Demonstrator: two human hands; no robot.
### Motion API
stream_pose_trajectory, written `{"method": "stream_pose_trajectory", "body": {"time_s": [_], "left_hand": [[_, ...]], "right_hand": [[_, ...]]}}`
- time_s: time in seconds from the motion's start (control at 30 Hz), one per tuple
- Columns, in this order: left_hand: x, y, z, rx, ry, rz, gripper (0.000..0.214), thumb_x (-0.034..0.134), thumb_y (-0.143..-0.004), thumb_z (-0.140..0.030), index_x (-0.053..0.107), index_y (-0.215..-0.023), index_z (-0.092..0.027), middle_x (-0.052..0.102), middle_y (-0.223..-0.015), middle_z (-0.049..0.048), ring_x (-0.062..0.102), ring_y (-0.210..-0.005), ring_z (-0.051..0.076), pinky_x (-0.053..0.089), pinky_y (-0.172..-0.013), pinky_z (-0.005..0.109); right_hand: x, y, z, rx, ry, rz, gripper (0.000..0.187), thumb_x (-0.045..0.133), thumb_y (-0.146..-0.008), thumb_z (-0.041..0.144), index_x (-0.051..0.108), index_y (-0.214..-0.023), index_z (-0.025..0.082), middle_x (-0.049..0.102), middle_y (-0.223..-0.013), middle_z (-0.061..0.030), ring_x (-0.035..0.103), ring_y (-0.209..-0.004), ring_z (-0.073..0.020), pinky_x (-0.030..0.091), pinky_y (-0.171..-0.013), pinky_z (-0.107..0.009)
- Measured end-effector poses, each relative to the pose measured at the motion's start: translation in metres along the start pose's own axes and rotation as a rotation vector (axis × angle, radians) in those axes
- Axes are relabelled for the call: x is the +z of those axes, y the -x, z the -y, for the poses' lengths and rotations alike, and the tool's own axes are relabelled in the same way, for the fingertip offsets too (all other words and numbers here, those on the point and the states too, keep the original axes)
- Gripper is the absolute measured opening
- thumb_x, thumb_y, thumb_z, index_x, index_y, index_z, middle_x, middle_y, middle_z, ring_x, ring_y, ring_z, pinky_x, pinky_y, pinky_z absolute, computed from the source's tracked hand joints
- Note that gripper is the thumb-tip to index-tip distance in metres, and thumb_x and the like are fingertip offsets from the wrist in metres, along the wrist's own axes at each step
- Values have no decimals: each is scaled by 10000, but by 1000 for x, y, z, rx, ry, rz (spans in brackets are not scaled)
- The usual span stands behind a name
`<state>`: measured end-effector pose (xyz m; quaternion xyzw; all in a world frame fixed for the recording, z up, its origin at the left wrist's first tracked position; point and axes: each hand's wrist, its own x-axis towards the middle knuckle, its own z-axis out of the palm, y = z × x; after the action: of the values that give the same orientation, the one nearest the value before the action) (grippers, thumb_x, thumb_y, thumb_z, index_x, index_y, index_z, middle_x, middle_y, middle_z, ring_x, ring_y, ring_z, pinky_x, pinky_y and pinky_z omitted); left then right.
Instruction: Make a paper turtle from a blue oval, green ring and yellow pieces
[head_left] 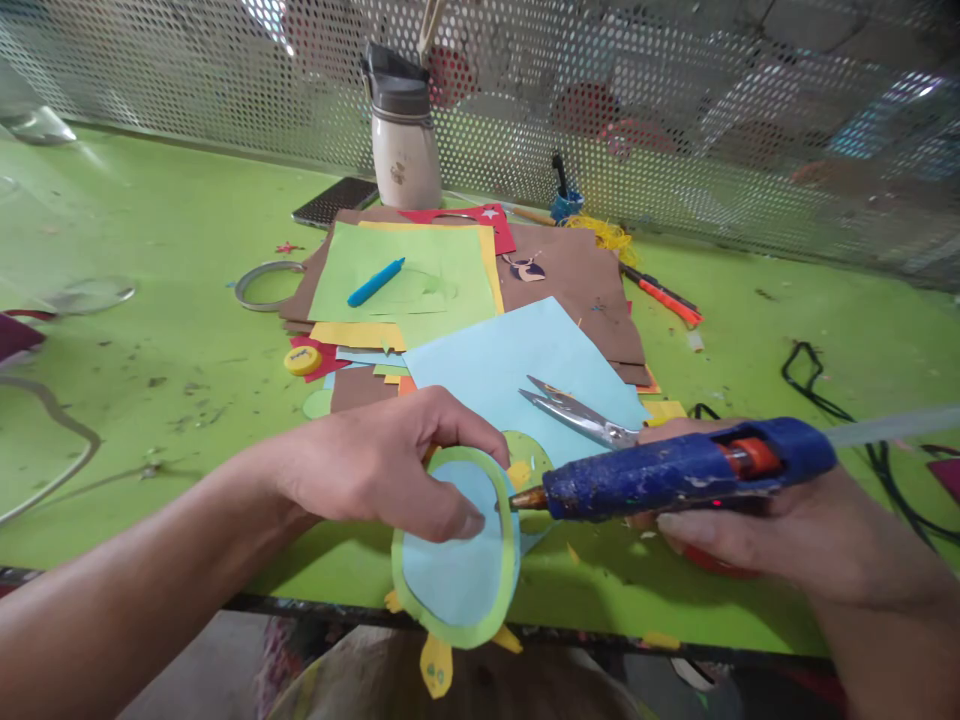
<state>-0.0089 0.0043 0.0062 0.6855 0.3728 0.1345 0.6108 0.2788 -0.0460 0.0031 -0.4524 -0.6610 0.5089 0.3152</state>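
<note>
Work piece: paper cut-out [457, 575], a blue oval on a green one with yellow tabs, hanging half over the near edge of the tabletop [150, 350]. Left hand [382, 465]: fingers pinch its upper rim. Right hand [787, 540]: fingers closed round the glue gun [675, 470], nozzle at the right rim. Step, as judged: gluing the rim. Next move calls for a steady tip, thumb clear. Scissors [577, 412] just behind, black cable [825, 400] right; open room left.
</note>
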Motion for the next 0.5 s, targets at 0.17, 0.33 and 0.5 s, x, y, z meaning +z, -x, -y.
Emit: {"method": "stream_pose_trajectory", "body": {"time_s": [0.17,0.33,0.5], "left_hand": [[1,0,1,63,4,-28,67,740,-625,-261,686,-614,-221,562,-547,-17,524,-513,138,403,-421,186],[-2,0,-1,94,-18,-3,58,737,-642,-261,699,-639,-216,610,-570,-11,575,-554,155,463,-479,202],[-4,-2,0,73,-8,16,78,737,-643,-254,724,-709,-214,673,-649,1,615,-622,172,511,-554,227]], "right_hand": [[-5,1,-2,-74,77,45,255,759,-761,237,743,-979,367,772,-788,39,732,-646,-190,625,-589,-231],[-6,2,-2,-91,88,62,299,764,-754,232,734,-1012,381,784,-867,39,756,-732,-227,639,-649,-275],[-2,9,-10,-55,9,-27,499,811,-700,191,681,-1109,446,787,-832,77,756,-644,-207,637,-558,-239]]}}
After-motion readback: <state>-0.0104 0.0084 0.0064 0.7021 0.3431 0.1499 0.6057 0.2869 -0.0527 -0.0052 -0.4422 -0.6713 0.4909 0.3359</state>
